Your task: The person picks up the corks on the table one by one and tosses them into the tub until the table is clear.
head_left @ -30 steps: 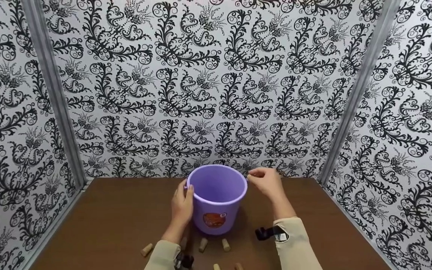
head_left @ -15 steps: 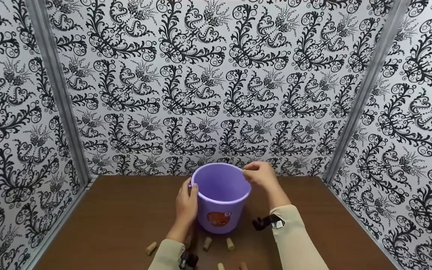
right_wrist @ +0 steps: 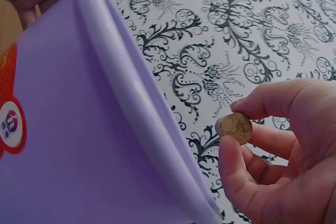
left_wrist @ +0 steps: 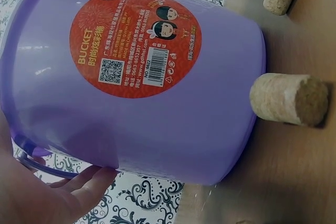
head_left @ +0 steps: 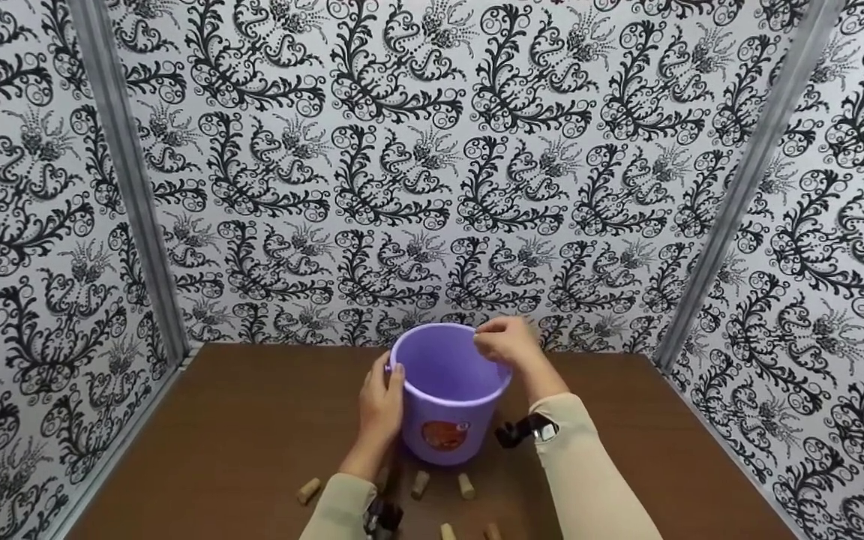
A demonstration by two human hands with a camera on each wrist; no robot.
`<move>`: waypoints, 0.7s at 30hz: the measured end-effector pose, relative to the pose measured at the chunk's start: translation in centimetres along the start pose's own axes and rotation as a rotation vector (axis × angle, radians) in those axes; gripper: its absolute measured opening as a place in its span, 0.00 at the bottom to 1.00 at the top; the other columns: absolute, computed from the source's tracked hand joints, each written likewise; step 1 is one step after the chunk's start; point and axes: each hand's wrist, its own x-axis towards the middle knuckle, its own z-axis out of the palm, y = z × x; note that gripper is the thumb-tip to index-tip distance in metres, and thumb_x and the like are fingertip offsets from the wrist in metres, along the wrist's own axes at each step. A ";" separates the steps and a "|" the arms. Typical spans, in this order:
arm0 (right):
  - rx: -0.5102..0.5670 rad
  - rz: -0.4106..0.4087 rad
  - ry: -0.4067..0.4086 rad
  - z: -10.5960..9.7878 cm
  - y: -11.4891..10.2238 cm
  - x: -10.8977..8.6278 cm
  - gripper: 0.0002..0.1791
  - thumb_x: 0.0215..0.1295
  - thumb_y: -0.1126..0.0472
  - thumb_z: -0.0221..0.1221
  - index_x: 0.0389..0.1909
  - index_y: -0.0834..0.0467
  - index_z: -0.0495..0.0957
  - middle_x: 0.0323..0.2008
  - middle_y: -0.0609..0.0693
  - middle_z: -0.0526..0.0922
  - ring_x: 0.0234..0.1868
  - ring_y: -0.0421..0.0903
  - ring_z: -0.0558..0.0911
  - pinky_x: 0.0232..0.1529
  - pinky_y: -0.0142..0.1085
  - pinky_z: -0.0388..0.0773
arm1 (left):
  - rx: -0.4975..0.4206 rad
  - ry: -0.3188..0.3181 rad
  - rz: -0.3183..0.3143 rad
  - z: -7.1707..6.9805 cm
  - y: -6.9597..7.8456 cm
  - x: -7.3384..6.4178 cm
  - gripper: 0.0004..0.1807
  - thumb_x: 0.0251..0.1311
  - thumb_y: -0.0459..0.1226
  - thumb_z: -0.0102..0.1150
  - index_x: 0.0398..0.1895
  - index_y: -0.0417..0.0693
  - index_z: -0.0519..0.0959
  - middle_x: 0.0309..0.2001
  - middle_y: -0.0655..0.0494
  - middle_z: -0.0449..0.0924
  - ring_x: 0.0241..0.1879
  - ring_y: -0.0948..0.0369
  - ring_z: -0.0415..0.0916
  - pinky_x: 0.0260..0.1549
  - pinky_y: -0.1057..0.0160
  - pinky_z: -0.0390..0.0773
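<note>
A purple bucket (head_left: 447,420) with a red label stands upright on the table. My left hand (head_left: 382,401) holds its left side near the rim, beside the handle's end. In the left wrist view, fingers (left_wrist: 89,190) of that hand lie along the bucket's wall. Over the bucket's right rim is my right hand (head_left: 508,346), its thumb and fingertips pinching a cork (right_wrist: 236,128). The right wrist view shows this cork end-on, just beyond the bucket rim (right_wrist: 142,108). The bucket's floor is hidden from the head camera.
Several corks lie on the brown table (head_left: 252,427) in front of the bucket, among them a cork (left_wrist: 289,98) close to its base and another cork (head_left: 309,491) farther left. Patterned walls (head_left: 402,187) enclose the table at the back and sides.
My right hand has moved left with the cork, from beside the bucket's right rim to over it. My left hand stays on the bucket. The head view has shifted slightly.
</note>
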 end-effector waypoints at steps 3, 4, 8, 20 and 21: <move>0.037 0.017 -0.014 0.7 -0.1 0.3 0.18 0.60 0.69 0.69 0.50 0.71 0.86 0.29 0.53 0.88 0.25 0.40 0.80 0.29 0.26 0.81 | 0.001 -0.006 -0.005 -0.1 0.0 0.1 0.22 0.79 0.43 0.54 0.68 0.42 0.78 0.66 0.35 0.80 0.67 0.37 0.76 0.70 0.36 0.72; 0.042 0.021 -0.015 0.9 -0.1 0.4 0.17 0.60 0.69 0.69 0.50 0.71 0.86 0.29 0.53 0.88 0.25 0.40 0.80 0.29 0.26 0.81 | 0.001 -0.011 -0.007 -0.2 0.1 0.1 0.22 0.79 0.43 0.54 0.68 0.42 0.78 0.66 0.35 0.80 0.67 0.37 0.76 0.70 0.36 0.72; -0.086 0.001 0.018 1.4 -0.3 0.5 0.15 0.57 0.66 0.68 0.46 0.64 0.89 0.29 0.52 0.89 0.25 0.39 0.81 0.30 0.26 0.82 | -0.007 -0.016 -0.012 -0.2 0.1 0.1 0.22 0.79 0.43 0.54 0.69 0.42 0.77 0.67 0.35 0.79 0.68 0.37 0.76 0.71 0.36 0.72; -0.091 0.020 0.023 2.0 -0.1 0.3 0.11 0.53 0.68 0.67 0.39 0.62 0.90 0.31 0.56 0.90 0.26 0.43 0.85 0.30 0.32 0.87 | -0.022 -0.012 -0.003 -0.2 -0.1 0.1 0.22 0.79 0.42 0.54 0.68 0.40 0.77 0.65 0.34 0.80 0.67 0.37 0.76 0.70 0.36 0.72; -0.087 0.025 0.024 2.0 -0.1 0.3 0.10 0.54 0.68 0.69 0.39 0.62 0.90 0.33 0.57 0.90 0.26 0.43 0.85 0.31 0.32 0.88 | -0.021 -0.015 -0.005 -0.2 -0.2 0.1 0.22 0.79 0.42 0.53 0.69 0.41 0.77 0.65 0.34 0.80 0.67 0.37 0.76 0.70 0.36 0.72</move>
